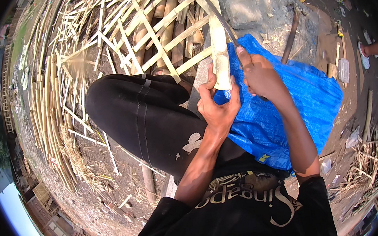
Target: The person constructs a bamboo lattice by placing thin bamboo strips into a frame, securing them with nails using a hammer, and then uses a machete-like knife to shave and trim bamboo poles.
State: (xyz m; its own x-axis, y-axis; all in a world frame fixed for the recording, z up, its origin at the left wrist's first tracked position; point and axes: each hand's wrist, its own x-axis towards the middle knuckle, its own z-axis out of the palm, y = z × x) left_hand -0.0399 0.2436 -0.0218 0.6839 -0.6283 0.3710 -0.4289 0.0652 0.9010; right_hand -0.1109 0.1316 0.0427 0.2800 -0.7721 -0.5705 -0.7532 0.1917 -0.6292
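Observation:
My left hand [219, 104] grips the lower end of a wide pale bamboo strip [218, 36], thumb and fingers pressed to its edges. The strip stands away from me, over the edge of a blue tarp [270, 120] spread across my right leg. In my right hand [259, 73] is a long knife [222, 19], its dark, curved blade reaching up and left along the strip's right side. My right index finger and thumb lie near the base of the blade. Whether the edge touches the strip, I cannot tell.
Beyond my bent left knee lies a bamboo lattice [159, 35] of crossed strips. Long bamboo poles [49, 116] lie at the left, with loose strips scattered around. A grey slab [244, 7] sits ahead, and a dark stick [290, 37] leans beside it. Another person's foot [364, 55] shows far right.

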